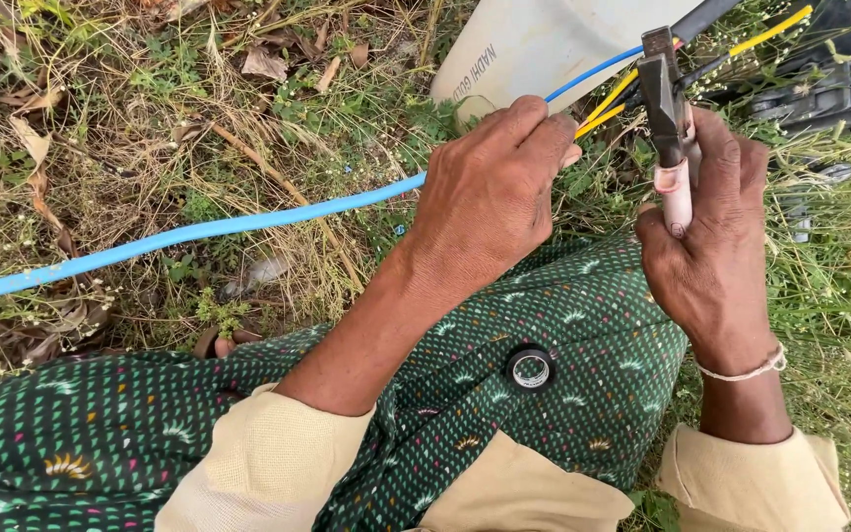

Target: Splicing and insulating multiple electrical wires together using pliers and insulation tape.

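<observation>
My left hand (490, 192) is closed around a light blue cable (199, 232) that runs across the grass from the left edge. Past the fist, thinner blue and yellow inner wires (608, 99) fan out toward the upper right. My right hand (711, 246) grips a pair of pliers (664, 99) by its pale pink handles, jaws pointing up, beside the yellow wires. A small black roll of tape (531, 368) rests on the green patterned cloth (504, 325) over my lap, below both hands.
Dry grass, weeds and dead leaves (150, 108) cover the ground. A white sack-like object (534, 44) lies at the top centre. A dark ridged object (834, 89) sits at the upper right. A black wire and a yellow wire (770, 32) run toward it.
</observation>
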